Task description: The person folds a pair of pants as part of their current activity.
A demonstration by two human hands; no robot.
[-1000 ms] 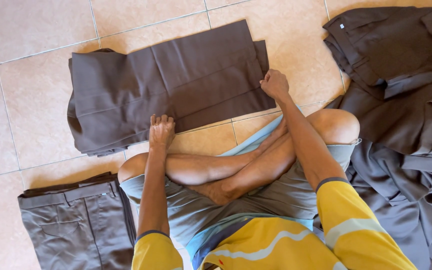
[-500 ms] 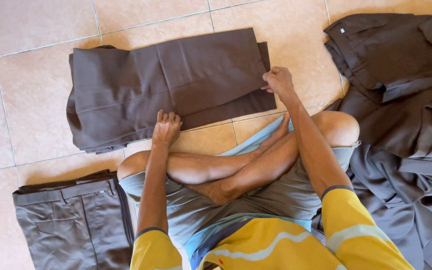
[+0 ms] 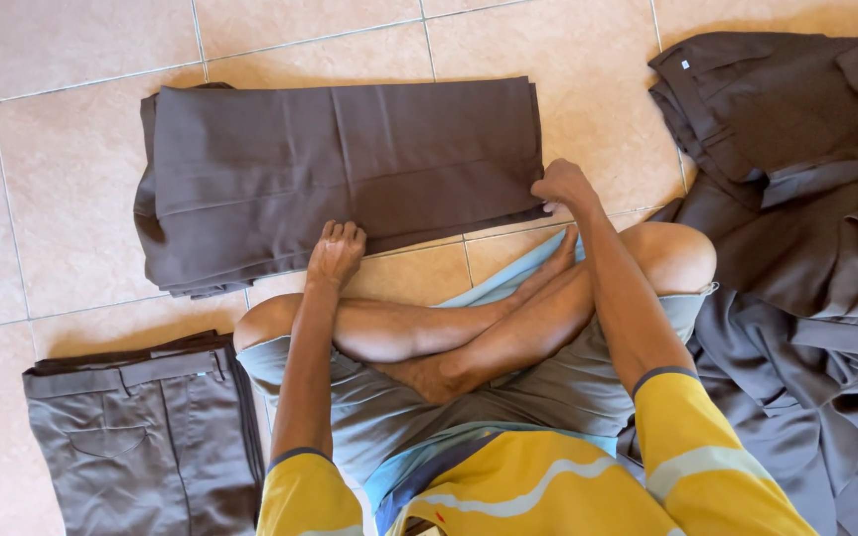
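Gripping the near edge of the folded brown trousers [image 3: 340, 169], the fingers of the left hand [image 3: 336, 252] are curled shut on the cloth at about 6 o'clock of the garment. The right hand [image 3: 562, 185] closes on the same garment's corner at about 4 o'clock, thumb and fingers pinched on the fabric. The trousers lie flat on the tiled floor [image 3: 71, 60], folded into a long rectangle that fills the 12 o'clock part of the view, just beyond the person's crossed legs [image 3: 469, 318]. Both forearms run back from the hands toward 6 o'clock, ending in yellow sleeves [image 3: 687, 447] (with a dark band at each cuff). At 8 o'clock, apart from the left hand, lies a second folded pair of grey-brown trousers [image 3: 141, 437], back pocket uppermost. From 2 to 4 o'clock a loose heap of dark brown garments [image 3: 806, 218] spreads over the tiles, touching the person's right knee.
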